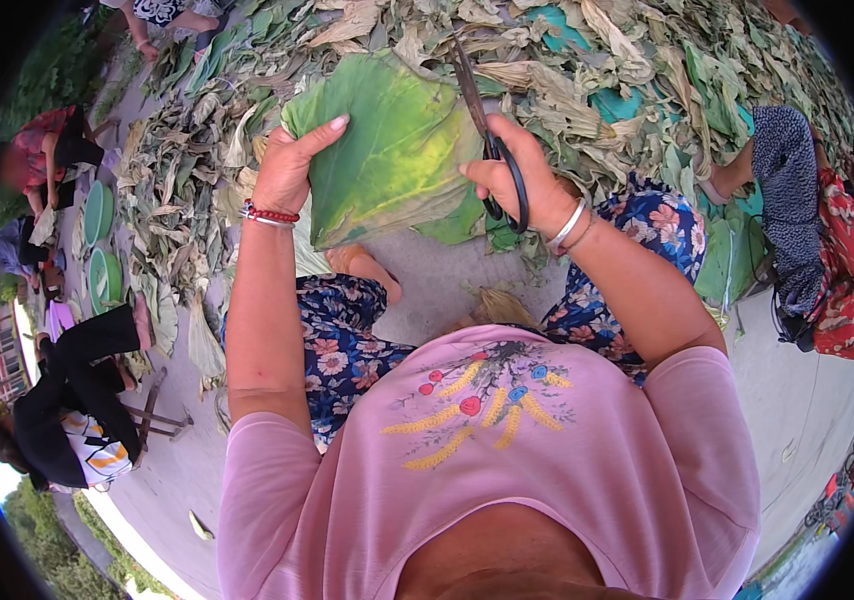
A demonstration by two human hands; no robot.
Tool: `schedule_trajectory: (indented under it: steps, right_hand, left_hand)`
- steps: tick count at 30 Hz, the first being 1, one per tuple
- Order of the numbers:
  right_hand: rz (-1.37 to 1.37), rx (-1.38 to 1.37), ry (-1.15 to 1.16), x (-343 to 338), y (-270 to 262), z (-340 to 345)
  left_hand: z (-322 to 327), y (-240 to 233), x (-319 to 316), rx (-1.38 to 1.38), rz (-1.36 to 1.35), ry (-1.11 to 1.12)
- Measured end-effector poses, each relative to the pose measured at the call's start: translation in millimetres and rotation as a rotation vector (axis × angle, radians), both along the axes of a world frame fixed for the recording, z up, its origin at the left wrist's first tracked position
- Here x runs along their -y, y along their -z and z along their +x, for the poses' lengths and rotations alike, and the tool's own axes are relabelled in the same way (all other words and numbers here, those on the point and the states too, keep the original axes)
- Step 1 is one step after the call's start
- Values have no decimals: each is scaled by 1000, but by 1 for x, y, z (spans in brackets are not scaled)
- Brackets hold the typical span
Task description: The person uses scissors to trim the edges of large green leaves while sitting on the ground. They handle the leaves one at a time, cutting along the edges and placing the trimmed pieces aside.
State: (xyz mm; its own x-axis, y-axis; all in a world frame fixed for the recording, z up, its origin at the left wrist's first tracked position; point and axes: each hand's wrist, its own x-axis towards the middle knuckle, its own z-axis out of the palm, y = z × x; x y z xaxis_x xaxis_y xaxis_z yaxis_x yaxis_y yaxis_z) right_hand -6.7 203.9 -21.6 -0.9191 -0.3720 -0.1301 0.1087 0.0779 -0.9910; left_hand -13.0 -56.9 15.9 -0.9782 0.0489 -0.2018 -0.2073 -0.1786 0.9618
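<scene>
My left hand [288, 161] grips the left edge of a large green and yellow lotus leaf [389, 142], with the thumb on top and the fingers hidden behind it. The leaf looks folded or stacked. In my right hand [521, 176] is a pair of black-handled scissors [476, 97], blades pointing up and away from me beside the leaf's right edge. Some right fingertips are close to that edge; whether they touch it I cannot tell. Another green leaf [453, 221] shows below, behind the held one.
Dry leaves [179, 180] cover much of the ground ahead and to both sides. Green basins [98, 214] stand at left. Several people sit around, one in black [74, 405] at left by a wooden stool [157, 416]. At right are a person's patterned trousers [787, 202] and green leaves [731, 255].
</scene>
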Motion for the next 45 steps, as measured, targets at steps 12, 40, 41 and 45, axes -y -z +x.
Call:
schedule_trajectory:
  steps: [12,40,41,45]
  right_hand:
    - [21,-43,-27,1,-3,4]
    - [7,-9,-88,10,3,18]
    - [11,-5,-90,10,3,18]
    - [20,-61,-100,11,9,17]
  left_hand:
    - [-2,5,8,6,45,-10]
    - [-2,9,-10,-10,-2,-36]
    - [-3,10,-8,-1,10,-50]
    - [-3,9,-7,-21,49,-129]
